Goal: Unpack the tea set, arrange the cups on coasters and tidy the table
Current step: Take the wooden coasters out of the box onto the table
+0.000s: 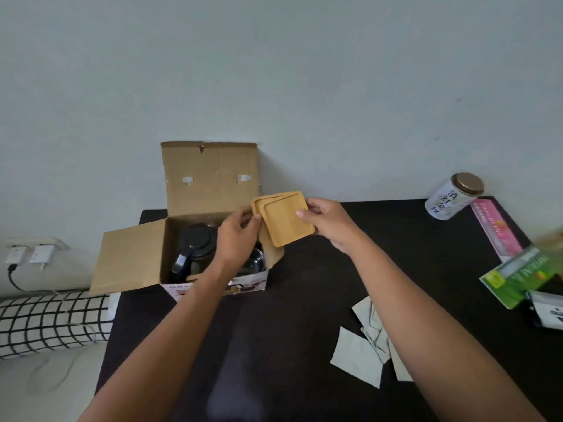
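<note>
on your left, the open cardboard box (195, 239) sits on the dark surface (304, 300) with a black teapot (195, 248) inside. your left hand (239, 236) and right hand (327, 222) both pinch the stacked wooden coasters (285, 219) just above the box's right edge.

A plain, pale grey-white painted wall (304, 86) fills the upper half of the view, evenly lit by soft light, with a few small dark marks at its right. A black matte worktop (304, 300) stands against it. To the left, a white wall socket (36, 254) holds plugged chargers with a black cable, above a white cushion with a black grid pattern (51, 324) on a cream seat (51, 388).
</note>
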